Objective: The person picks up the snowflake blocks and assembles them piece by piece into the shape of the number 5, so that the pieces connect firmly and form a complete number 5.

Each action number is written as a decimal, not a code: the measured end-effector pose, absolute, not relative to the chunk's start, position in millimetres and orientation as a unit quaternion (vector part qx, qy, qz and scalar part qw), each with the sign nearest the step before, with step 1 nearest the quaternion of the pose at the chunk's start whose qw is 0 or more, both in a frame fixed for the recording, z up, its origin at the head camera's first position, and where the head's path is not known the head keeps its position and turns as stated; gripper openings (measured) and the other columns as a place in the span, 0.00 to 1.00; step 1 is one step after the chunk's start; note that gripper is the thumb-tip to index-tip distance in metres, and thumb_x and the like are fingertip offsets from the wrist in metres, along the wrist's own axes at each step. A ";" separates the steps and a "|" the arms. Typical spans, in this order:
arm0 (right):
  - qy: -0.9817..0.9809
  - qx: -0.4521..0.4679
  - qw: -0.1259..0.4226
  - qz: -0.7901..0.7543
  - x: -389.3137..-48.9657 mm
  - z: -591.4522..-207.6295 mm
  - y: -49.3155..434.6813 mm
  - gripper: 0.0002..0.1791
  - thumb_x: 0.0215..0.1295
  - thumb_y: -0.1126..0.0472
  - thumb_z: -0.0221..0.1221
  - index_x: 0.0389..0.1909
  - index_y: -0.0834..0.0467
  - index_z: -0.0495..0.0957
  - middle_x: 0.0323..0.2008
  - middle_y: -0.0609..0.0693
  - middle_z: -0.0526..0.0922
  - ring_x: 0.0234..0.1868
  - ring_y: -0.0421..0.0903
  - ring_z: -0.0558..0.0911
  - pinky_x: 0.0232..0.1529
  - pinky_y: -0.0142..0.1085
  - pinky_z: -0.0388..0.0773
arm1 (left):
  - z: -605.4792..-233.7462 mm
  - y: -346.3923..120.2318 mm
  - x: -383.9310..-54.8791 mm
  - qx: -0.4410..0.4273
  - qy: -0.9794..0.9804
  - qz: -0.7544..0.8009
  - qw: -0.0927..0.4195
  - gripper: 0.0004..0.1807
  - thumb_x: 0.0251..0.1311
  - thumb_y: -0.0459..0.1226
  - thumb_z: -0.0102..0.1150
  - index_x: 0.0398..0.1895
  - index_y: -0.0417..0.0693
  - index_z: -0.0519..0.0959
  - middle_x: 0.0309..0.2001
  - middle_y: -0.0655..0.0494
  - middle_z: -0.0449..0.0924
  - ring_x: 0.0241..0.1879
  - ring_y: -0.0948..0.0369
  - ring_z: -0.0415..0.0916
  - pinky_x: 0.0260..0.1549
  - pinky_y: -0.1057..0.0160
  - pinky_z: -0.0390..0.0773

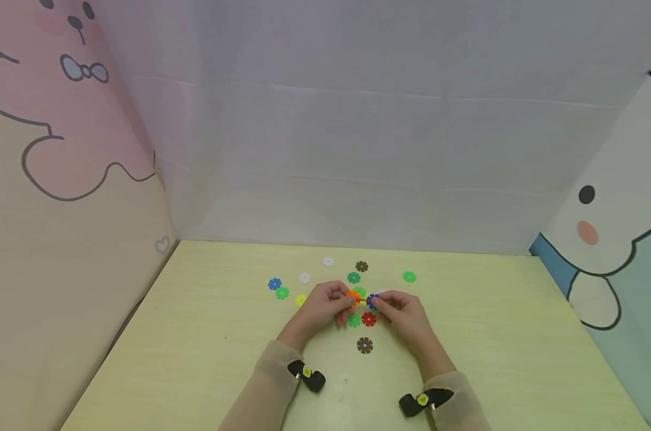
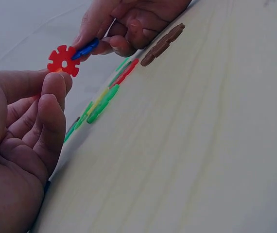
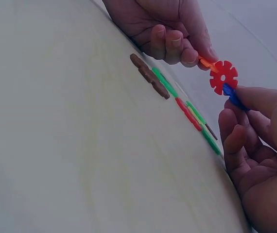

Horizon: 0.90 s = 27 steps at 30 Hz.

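Observation:
Above the table, my left hand [image 1: 322, 306] pinches an orange interlocking disc [image 1: 352, 296] between thumb and forefinger. My right hand [image 1: 408, 317] pinches a blue interlocking disc [image 3: 233, 97] the same way. Between them is a red notched disc [image 3: 231, 73], its slots meeting the orange disc on one side and the blue on the other. In the right wrist view both outer discs stand turned edgewise to the red one. Fingertips cover parts of the orange and blue discs. Below the hands lie another red disc [image 1: 369, 319] and a green disc [image 1: 354, 321].
Loose discs are spread over the pale table [image 1: 196, 359]: a brown one [image 1: 365, 345] nearest the person, a blue one [image 1: 274, 284] at left, a yellow one [image 1: 300, 300] by the left hand, a green one [image 1: 409, 276] at right. A white curtain [image 1: 325, 149] hangs behind.

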State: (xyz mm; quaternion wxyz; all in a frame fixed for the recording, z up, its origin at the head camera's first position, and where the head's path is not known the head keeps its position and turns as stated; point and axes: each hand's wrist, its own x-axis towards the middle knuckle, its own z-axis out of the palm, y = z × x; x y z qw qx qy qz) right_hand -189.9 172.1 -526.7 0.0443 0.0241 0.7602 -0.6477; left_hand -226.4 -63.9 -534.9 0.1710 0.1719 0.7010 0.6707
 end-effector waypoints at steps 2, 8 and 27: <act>0.762 0.026 0.046 -0.646 -190.1 -527.4 172.3 0.12 0.76 0.60 0.70 0.50 0.64 0.89 0.38 0.52 0.89 0.35 0.45 0.80 0.35 0.32 0.80 | -534.8 -63.7 -226.5 0.172 0.700 0.671 0.171 0.08 0.78 0.35 0.65 0.40 0.40 0.81 0.30 0.50 0.87 0.22 0.60 0.79 0.24 0.64 0.81; 0.759 0.025 0.046 -0.649 -191.0 -526.8 171.9 0.13 0.75 0.59 0.71 0.50 0.64 0.89 0.39 0.53 0.90 0.34 0.45 0.80 0.34 0.32 0.79 | -533.4 -64.0 -226.6 0.176 0.699 0.672 0.171 0.08 0.78 0.35 0.65 0.41 0.39 0.81 0.30 0.48 0.87 0.22 0.60 0.80 0.24 0.64 0.81; 0.793 0.059 0.019 -0.606 -193.8 -520.9 199.4 0.17 0.77 0.55 0.69 0.57 0.62 0.87 0.47 0.57 0.89 0.41 0.48 0.86 0.40 0.32 0.83 | -537.4 -63.5 -228.2 0.167 0.688 0.686 0.168 0.07 0.81 0.35 0.61 0.46 0.38 0.81 0.31 0.52 0.87 0.23 0.60 0.80 0.24 0.64 0.82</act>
